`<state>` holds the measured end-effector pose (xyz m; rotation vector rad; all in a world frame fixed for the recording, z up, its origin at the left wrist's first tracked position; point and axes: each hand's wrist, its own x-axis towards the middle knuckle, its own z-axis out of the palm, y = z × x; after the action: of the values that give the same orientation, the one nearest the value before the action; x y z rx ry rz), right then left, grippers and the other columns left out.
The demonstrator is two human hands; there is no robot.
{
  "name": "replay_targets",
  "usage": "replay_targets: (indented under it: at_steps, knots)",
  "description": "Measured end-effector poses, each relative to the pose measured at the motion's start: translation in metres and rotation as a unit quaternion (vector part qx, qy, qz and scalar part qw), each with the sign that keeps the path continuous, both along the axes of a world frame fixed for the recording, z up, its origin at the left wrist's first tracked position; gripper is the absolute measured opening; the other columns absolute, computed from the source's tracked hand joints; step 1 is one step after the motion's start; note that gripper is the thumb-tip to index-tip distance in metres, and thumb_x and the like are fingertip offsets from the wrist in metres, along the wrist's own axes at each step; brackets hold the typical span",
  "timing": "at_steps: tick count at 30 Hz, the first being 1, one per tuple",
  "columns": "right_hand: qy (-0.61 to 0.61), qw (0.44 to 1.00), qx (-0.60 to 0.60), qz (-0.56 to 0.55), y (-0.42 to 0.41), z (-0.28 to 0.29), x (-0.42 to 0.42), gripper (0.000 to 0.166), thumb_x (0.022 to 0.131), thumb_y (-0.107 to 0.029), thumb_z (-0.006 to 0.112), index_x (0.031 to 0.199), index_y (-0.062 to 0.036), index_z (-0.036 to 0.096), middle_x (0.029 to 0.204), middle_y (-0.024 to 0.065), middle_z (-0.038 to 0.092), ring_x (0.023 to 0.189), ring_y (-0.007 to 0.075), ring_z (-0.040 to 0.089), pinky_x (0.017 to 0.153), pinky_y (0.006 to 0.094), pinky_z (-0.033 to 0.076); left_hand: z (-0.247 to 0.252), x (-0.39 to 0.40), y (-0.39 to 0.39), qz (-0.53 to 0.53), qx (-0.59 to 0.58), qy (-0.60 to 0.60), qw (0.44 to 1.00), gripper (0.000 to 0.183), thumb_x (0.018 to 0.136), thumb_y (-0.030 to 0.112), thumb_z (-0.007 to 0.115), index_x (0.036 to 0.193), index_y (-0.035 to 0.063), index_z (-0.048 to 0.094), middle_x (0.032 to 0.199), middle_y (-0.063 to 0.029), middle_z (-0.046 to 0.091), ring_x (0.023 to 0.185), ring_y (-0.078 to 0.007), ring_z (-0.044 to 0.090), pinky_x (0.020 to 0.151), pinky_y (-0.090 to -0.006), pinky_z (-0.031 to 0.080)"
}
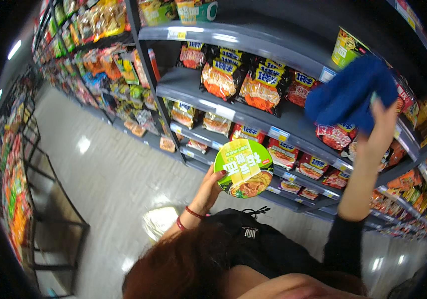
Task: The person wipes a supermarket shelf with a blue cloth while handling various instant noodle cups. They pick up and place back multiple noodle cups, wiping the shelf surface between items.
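My left hand (210, 187) holds a round instant noodle cup (246, 168) by its side, its green and yellow printed lid facing up towards me. A blue cloth (351, 93), blurred, is gripped in my right hand (379, 119), which is raised to the shelf rack on the right. The cloth hangs in front of the upper shelf edge (232, 39) and covers part of the goods there. Just beyond it a green noodle cup (348, 46) stands on the upper shelf. Bagged instant noodles (219, 78) stand in rows on the shelf below.
Lower shelves carry more noodle packets (282, 153), with price tags (278, 133) along their edges. Left of a dark upright post (148, 63) hang snack bags (101, 20). Across the aisle floor (105, 179) is another rack (15, 187). A pale bundle (161, 222) lies low beside my left forearm.
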<state>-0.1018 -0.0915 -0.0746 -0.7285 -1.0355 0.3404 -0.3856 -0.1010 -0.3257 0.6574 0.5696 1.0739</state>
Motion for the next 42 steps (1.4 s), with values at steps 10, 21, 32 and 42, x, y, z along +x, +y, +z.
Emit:
replay_targets:
  at_steps: [10, 21, 32, 42]
  knots:
    - [-0.351, 0.861, -0.331, -0.163, 0.18, 0.11, 0.018, 0.027, 0.078, -0.025, 0.062, 0.096, -0.0058, 0.059, 0.103, 0.0094, 0.059, 0.094, 0.0194, 0.056, 0.086, 0.0331, 0.041, -0.003, -0.113, 0.118, 0.066, -0.003, -0.034, 0.997, 0.055, 0.082, 0.026, 0.052, 0.128, -0.0006, 0.036, 0.123, -0.0123, 0.047, 0.114, -0.0248, 0.045, 0.097, -0.0377, 0.034]
    - [-0.716, 0.522, -0.463, 0.017, 0.244, 0.101, -0.066, 0.072, 0.075, 0.004, 0.05, 0.135, -0.0322, 0.035, 0.142, 0.0207, 0.024, 0.131, 0.0325, 0.025, 0.106, 0.0383, 0.026, 0.002, -0.146, 0.189, 0.126, -0.034, -0.041, 0.991, 0.046, 0.079, 0.024, 0.054, 0.118, 0.0016, 0.044, 0.114, -0.0089, 0.051, 0.109, -0.0237, 0.047, 0.095, -0.0384, 0.036]
    - [-0.813, 0.503, -0.282, 0.082, 0.322, 0.082, -0.117, 0.05, 0.091, -0.036, 0.042, 0.138, -0.0205, 0.031, 0.135, 0.0226, 0.035, 0.128, 0.0369, 0.03, 0.104, 0.0427, 0.028, -0.012, -0.157, 0.208, 0.152, -0.033, -0.044, 0.987, 0.058, 0.08, 0.024, 0.054, 0.128, -0.0035, 0.035, 0.126, -0.0145, 0.046, 0.116, -0.0261, 0.045, 0.099, -0.0372, 0.033]
    - [-0.63, 0.469, -0.597, -0.165, 0.387, 0.097, -0.04, 0.054, 0.092, -0.035, 0.039, 0.139, -0.0121, 0.026, 0.14, 0.0168, 0.032, 0.13, 0.03, 0.028, 0.107, 0.0397, 0.022, -0.021, -0.216, 0.256, 0.111, -0.018, 0.021, 0.993, 0.053, 0.079, 0.026, 0.057, 0.12, -0.0039, 0.042, 0.115, -0.0151, 0.052, 0.103, -0.0252, 0.051, 0.09, -0.0364, 0.04]
